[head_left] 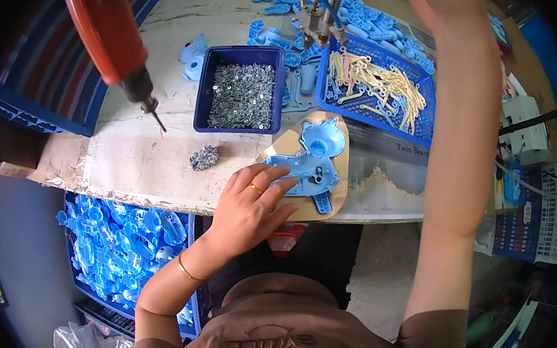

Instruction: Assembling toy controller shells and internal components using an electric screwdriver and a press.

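My left hand lies over the near left edge of a light-blue plastic toy shell, its fingers stretched out and a ring on one. The shell rests hollow side up on a tan board, with a round cup-shaped part at its far end. My right arm reaches far forward on the right; the right hand is cut off by the top edge and its fingers are hidden. Left of the shell is a small heap of screws.
A red power screwdriver hangs at upper left. Behind are a dark blue bin of screws, a blue basket of cream plastic links, a metal machine head and loose blue parts. A crate of blue shells stands lower left.
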A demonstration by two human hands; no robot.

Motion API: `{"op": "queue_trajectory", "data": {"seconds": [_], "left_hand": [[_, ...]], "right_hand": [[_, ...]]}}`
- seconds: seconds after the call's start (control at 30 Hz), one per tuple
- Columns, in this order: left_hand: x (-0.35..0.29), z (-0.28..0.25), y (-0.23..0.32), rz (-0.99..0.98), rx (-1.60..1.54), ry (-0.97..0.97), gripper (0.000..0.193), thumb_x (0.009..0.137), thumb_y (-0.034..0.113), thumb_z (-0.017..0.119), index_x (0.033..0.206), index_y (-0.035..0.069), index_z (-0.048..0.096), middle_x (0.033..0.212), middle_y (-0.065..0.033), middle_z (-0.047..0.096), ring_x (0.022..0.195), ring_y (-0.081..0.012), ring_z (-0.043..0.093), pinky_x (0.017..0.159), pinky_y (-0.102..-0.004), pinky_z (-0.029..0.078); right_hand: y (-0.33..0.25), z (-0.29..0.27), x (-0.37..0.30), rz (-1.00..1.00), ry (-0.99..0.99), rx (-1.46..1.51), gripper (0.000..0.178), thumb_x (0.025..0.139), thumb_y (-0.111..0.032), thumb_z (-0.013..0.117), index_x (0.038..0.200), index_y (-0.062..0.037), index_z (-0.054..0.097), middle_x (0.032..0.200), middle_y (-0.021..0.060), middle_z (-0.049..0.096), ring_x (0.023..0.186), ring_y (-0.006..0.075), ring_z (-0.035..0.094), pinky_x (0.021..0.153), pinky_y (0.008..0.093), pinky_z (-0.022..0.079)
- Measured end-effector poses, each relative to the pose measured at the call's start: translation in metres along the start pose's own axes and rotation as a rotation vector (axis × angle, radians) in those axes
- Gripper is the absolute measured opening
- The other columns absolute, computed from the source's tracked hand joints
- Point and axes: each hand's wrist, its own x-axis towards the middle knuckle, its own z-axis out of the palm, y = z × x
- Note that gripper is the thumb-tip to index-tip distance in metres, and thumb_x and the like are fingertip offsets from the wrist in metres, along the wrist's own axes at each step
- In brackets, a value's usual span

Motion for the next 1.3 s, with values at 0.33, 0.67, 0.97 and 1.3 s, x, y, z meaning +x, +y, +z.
{"op": "queue_trajectory", "data": {"seconds": [0.33, 0.67, 0.97, 1.3], "left_hand": [[0.005, 0.022, -0.004, 0.086, 0.052, -0.009, 0.033, 0.072, 0.014, 0.075, 0.103, 0.009, 0.064, 0.112, -0.006, 0.062, 0.105, -0.0272, 0.057, 0.089, -0.0396, 0.046], [0.014, 0.032, 0.002, 0.143, 0.084, -0.017, 0.02, 0.078, 0.016, 0.069, 0.095, 0.006, 0.065, 0.104, -0.0048, 0.065, 0.1, -0.0244, 0.059, 0.092, -0.0379, 0.046], [0.012, 0.032, 0.002, 0.149, 0.128, 0.001, 0.02, 0.076, 0.016, 0.07, 0.093, 0.005, 0.067, 0.091, -0.0071, 0.064, 0.095, -0.0251, 0.06, 0.086, -0.0376, 0.047], [0.018, 0.02, 0.011, 0.141, 0.048, -0.017, 0.018, 0.077, 0.009, 0.071, 0.093, 0.005, 0.065, 0.101, -0.0068, 0.068, 0.093, -0.0265, 0.062, 0.082, -0.0381, 0.049]], "right_hand": [[-0.014, 0.01, -0.054, 0.274, -0.133, 0.564, 0.063, 0.073, -0.002, 0.065, 0.129, 0.0059, 0.038, 0.071, 0.0038, 0.056, 0.062, 0.0113, 0.057, 0.056, 0.0198, 0.042], [-0.04, 0.019, -0.097, 0.517, 0.209, 0.361, 0.064, 0.075, -0.004, 0.072, 0.13, 0.0054, 0.041, 0.073, 0.0037, 0.06, 0.056, 0.0098, 0.058, 0.048, 0.0209, 0.043], [-0.009, 0.028, -0.131, 0.232, 0.146, 0.242, 0.021, 0.077, 0.003, 0.069, 0.095, 0.0034, 0.058, 0.065, 0.0037, 0.061, 0.051, 0.0085, 0.057, 0.046, 0.0216, 0.044], [-0.023, -0.01, -0.045, 0.099, 0.018, 0.198, 0.062, 0.084, -0.05, 0.071, 0.112, 0.0, 0.046, 0.076, 0.0004, 0.053, 0.063, 0.0064, 0.056, 0.053, 0.0197, 0.048]]}}
